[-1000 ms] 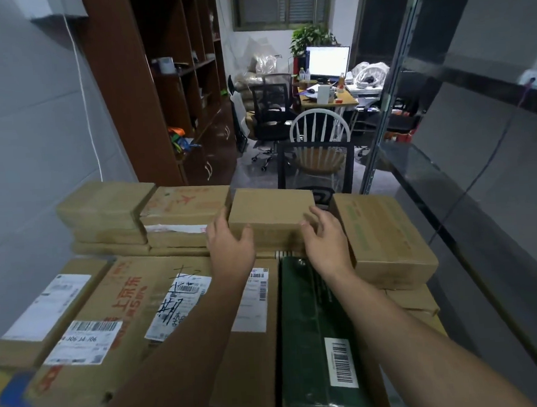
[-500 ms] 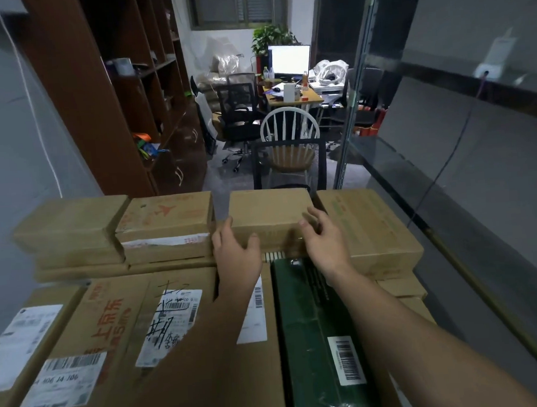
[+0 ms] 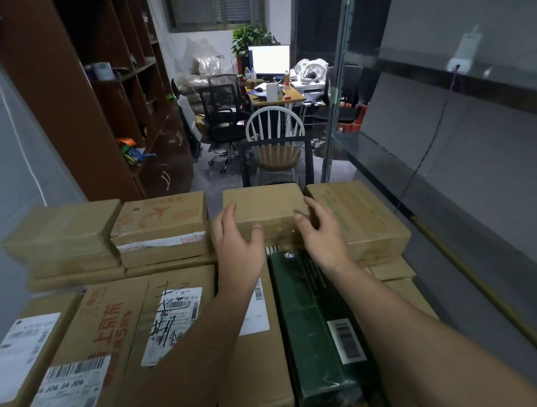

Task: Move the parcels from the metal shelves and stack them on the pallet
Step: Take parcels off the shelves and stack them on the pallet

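Both bare hands are on a small plain brown cardboard parcel [image 3: 262,203] at the far edge of the stack. The left hand [image 3: 237,246] cups its near left corner, fingers up along the left side and thumb laid on the near face; the right hand [image 3: 321,233] mirrors it at the near right corner, fingers wrapped around the right side. The hold looks loose — palms are on the cardboard, but whether the parcel is lifted or resting on the layer below cannot be told.

The parcel stands in the far row. Just to its right, close enough that the right fingers sit between them, lies a longer brown cardboard box with faint green print [image 3: 361,219]. To its left, across a narrow gap, is a brown box with red airplane print and a torn white tape strip [image 3: 162,228], and further left a plain tan cardboard box [image 3: 63,236].

Nearer, under the forearms, the lower layer holds a long dark green shrink-wrapped box with a barcode sticker [image 3: 318,323] on the right, a long brown carton with a handwritten white shipping label [image 3: 186,318] in the middle (black marker scrawled across it), and a brown carton with red characters and a barcode label [image 3: 90,346] to the left.

Beyond the stack — a white spindle-back chair with a wooden seat [image 3: 275,140].
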